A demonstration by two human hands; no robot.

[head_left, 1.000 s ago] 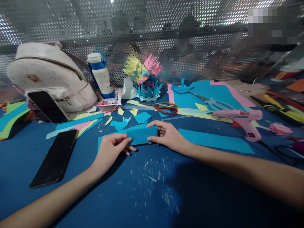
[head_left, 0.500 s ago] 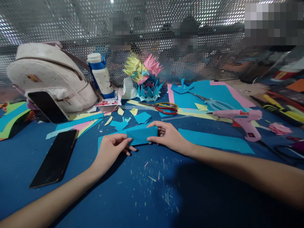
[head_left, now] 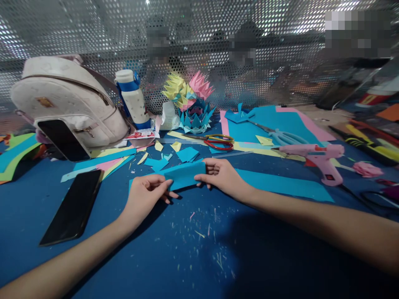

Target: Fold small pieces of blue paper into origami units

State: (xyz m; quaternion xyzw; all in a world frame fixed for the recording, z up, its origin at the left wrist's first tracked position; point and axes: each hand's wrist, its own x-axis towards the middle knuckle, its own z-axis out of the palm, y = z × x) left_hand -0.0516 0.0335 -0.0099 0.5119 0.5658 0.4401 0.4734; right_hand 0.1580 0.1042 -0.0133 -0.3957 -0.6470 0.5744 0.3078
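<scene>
Between my two hands is a folded strip of blue paper, raised a little off the dark blue table. My left hand pinches its left end, thumb on the front face. The fingers of my right hand are curled around its right end, with the thumb near the lower edge. A longer blue paper strip lies flat on the table, passing behind my right wrist. Just beyond the held paper are blue paper scraps and scissors with red and yellow handles.
A pink glue gun and light blue scissors lie at right. Folded paper flowers stand at the back beside a bottle. At left are a black phone and a white backpack.
The right end of the blue paper has tilted up slightly, and my right fingers have shifted along its edge. My left hand has hardly moved.
</scene>
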